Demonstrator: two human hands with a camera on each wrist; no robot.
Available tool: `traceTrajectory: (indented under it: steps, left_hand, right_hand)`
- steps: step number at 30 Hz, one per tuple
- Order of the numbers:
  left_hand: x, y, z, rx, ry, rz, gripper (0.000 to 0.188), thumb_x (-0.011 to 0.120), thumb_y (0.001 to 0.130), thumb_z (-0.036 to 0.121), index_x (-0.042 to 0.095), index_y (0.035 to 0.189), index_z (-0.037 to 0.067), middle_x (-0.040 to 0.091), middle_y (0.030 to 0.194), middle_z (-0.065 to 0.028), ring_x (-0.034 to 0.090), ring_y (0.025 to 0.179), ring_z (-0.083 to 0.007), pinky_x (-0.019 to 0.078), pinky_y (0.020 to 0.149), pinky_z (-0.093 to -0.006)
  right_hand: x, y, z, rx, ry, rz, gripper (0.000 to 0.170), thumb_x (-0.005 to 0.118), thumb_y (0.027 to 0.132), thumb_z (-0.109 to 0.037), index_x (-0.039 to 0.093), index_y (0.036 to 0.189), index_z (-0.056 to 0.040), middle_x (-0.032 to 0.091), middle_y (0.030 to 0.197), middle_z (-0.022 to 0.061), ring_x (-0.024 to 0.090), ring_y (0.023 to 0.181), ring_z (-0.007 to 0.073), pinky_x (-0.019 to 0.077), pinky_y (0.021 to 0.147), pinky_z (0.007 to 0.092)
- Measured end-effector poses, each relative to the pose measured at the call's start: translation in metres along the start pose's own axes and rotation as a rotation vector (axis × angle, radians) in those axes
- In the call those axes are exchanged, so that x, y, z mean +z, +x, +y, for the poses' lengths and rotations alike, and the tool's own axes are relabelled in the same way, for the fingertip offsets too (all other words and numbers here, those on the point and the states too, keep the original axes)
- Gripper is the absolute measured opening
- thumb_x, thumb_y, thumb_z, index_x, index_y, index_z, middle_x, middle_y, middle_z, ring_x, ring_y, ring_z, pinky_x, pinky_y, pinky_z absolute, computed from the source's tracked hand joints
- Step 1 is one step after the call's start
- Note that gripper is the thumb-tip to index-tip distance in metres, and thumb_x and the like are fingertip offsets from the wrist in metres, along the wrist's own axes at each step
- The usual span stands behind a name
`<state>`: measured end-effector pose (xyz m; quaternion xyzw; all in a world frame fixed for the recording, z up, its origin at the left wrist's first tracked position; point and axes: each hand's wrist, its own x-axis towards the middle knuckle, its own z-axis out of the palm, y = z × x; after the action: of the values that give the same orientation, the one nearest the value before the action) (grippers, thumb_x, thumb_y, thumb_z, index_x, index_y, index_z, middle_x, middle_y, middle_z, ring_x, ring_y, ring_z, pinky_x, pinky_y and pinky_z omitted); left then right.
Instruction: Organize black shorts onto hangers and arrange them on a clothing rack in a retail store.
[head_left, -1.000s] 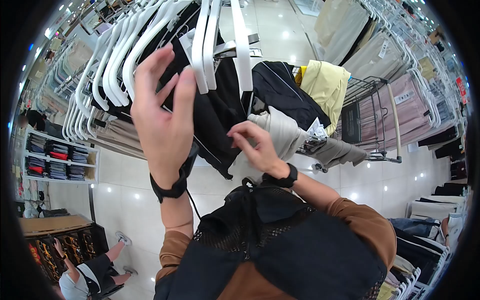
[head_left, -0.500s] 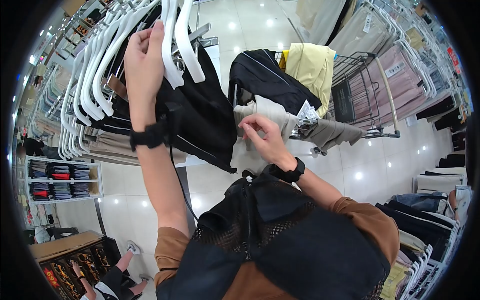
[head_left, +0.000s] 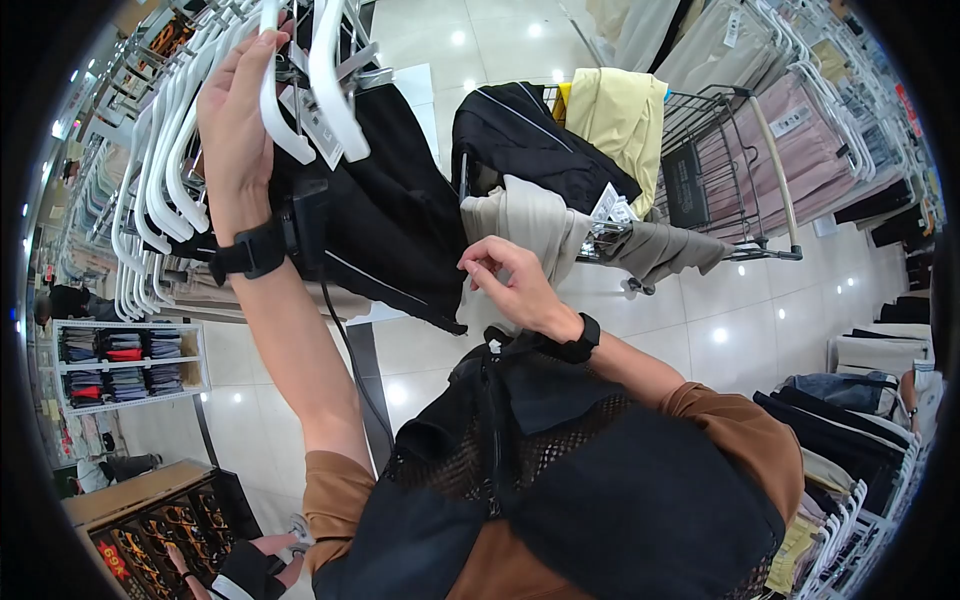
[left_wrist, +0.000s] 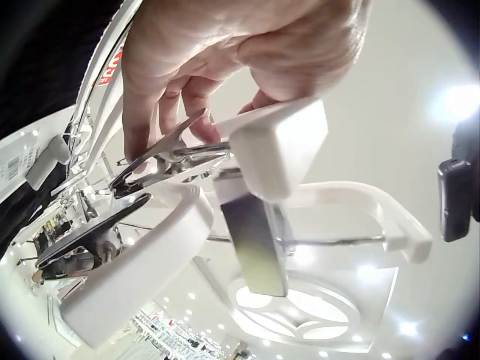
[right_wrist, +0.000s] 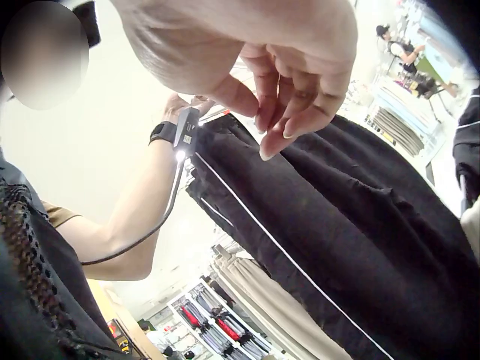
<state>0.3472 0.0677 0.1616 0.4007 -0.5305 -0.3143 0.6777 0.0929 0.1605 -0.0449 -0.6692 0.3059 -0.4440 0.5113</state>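
Note:
High on the rack, my left hand (head_left: 235,125) grips a white hanger (head_left: 272,105), thumb on its near side. In the left wrist view its fingers curl past the hanger's thick white end (left_wrist: 281,146), beside a metal clip (left_wrist: 169,154). Another white hanger (head_left: 335,90) is just to the right. Black trousers (head_left: 375,190) with a thin white side stripe hang below, a white tag (head_left: 312,125) near their top. My right hand (head_left: 515,285) hovers in front of the trousers' lower part, fingers loosely bent, nothing between them.
A wire cart (head_left: 735,170) at the right carries a dark striped garment (head_left: 545,140), a pale yellow garment (head_left: 615,115) and a beige one (head_left: 530,220). More white hangers (head_left: 165,190) crowd the rail at left. Shelves of folded clothes (head_left: 125,360) stand beyond.
My left hand has gone from spread fingers in front of the hangers to gripping one, moving left in the view. The right hand has stayed low with loosely bent fingers.

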Motion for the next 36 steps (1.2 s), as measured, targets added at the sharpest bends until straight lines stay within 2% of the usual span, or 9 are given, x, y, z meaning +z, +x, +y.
traceTrajectory:
  steps: [8, 11, 15, 17, 19, 27, 33, 35, 36]
  left_hand:
    - [0.015, -0.067, -0.004, 0.145, 0.158, 0.159, 0.026, 0.055, 0.096, 0.011, 0.061, 0.115, -0.007, 0.063, 0.118, -0.0116, 0.059, 0.107, -0.0155, 0.0426, 0.097, -0.0284]
    - [0.026, -0.103, -0.017, 0.220, 0.309, 0.225, 0.016, 0.053, 0.095, 0.005, 0.060, 0.103, -0.007, 0.052, 0.130, -0.0154, 0.057, 0.109, -0.0169, 0.0457, 0.093, -0.0300]
    - [0.039, -0.148, -0.048, 0.270, 0.493, 0.225, 0.017, 0.053, 0.094, 0.004, 0.057, 0.108, -0.006, 0.043, 0.130, -0.0146, 0.055, 0.098, -0.0139, 0.0465, 0.079, -0.0248]
    - [0.037, -0.165, -0.061, 0.223, 0.544, 0.269, 0.017, 0.048, 0.096, 0.001, 0.056, 0.109, -0.007, 0.039, 0.134, -0.0137, 0.057, 0.117, -0.0235, 0.0451, 0.091, -0.0283]
    - [0.035, -0.173, -0.072, 0.312, 0.582, 0.338, 0.015, 0.045, 0.098, 0.005, 0.054, 0.105, -0.005, 0.037, 0.134, -0.0152, 0.059, 0.113, -0.0237, 0.0466, 0.090, -0.0281]
    - [0.053, -0.202, -0.100, 0.201, 0.460, 0.381, 0.025, 0.034, 0.102, 0.014, 0.039, 0.114, -0.008, 0.041, 0.119, -0.0179, 0.060, 0.105, -0.0294, 0.0596, 0.083, -0.0365]
    - [0.070, -0.289, -0.140, 0.156, 0.718, 0.466, 0.028, 0.037, 0.099, 0.014, 0.045, 0.109, -0.010, 0.044, 0.111, -0.0201, 0.058, 0.094, -0.0307, 0.0507, 0.085, -0.0409]
    - [0.078, -0.318, -0.154, 0.129, 0.676, 0.474, 0.030, 0.038, 0.099, 0.018, 0.048, 0.106, -0.009, 0.046, 0.111, -0.0209, 0.056, 0.097, -0.0318, 0.0469, 0.088, -0.0412]
    - [0.076, -0.335, -0.164, 0.078, 0.791, 0.432, 0.031, 0.039, 0.098, 0.021, 0.049, 0.106, -0.008, 0.047, 0.111, -0.0211, 0.054, 0.100, -0.0324, 0.0447, 0.090, -0.0428]
  right_hand:
    - [-0.008, -0.002, 0.006, 0.021, -0.010, 0.007, 0.008, 0.058, 0.091, -0.005, 0.058, 0.092, 0.0026, 0.059, 0.086, 0.0086, 0.063, 0.065, 0.0136, 0.0465, 0.056, 0.0247]
    - [-0.013, -0.004, 0.009, 0.046, -0.012, 0.011, 0.008, 0.058, 0.091, -0.005, 0.059, 0.092, 0.0027, 0.060, 0.086, 0.0090, 0.063, 0.065, 0.0140, 0.0465, 0.056, 0.0249]
    - [-0.021, -0.006, 0.011, 0.119, -0.022, -0.027, 0.009, 0.056, 0.093, -0.004, 0.060, 0.095, 0.0035, 0.062, 0.091, 0.0085, 0.063, 0.073, 0.0129, 0.0485, 0.064, 0.0247]
    - [-0.024, -0.006, 0.013, 0.115, -0.054, -0.019, 0.009, 0.056, 0.093, -0.004, 0.060, 0.095, 0.0036, 0.062, 0.090, 0.0083, 0.063, 0.073, 0.0129, 0.0487, 0.064, 0.0249]
    - [-0.026, -0.007, 0.017, 0.109, -0.041, -0.012, 0.009, 0.056, 0.092, -0.004, 0.060, 0.095, 0.0036, 0.062, 0.090, 0.0081, 0.063, 0.072, 0.0128, 0.0488, 0.064, 0.0249]
    - [-0.033, -0.002, 0.025, 0.091, -0.012, -0.061, 0.009, 0.058, 0.091, -0.005, 0.060, 0.095, 0.0029, 0.061, 0.089, 0.0079, 0.062, 0.071, 0.0128, 0.0485, 0.064, 0.0252]
    - [-0.053, -0.005, 0.027, 0.072, -0.027, -0.063, 0.009, 0.062, 0.087, -0.008, 0.060, 0.092, 0.0002, 0.061, 0.082, 0.0092, 0.061, 0.068, 0.0170, 0.0471, 0.060, 0.0293]
    - [-0.058, -0.004, 0.020, 0.034, -0.031, -0.149, 0.016, 0.064, 0.085, -0.009, 0.060, 0.098, -0.0007, 0.062, 0.088, 0.0104, 0.062, 0.074, 0.0207, 0.0490, 0.066, 0.0322]
    - [-0.062, -0.004, 0.018, 0.031, -0.050, -0.227, 0.027, 0.064, 0.085, -0.008, 0.057, 0.110, -0.0008, 0.063, 0.099, 0.0109, 0.062, 0.089, 0.0236, 0.0491, 0.080, 0.0342]
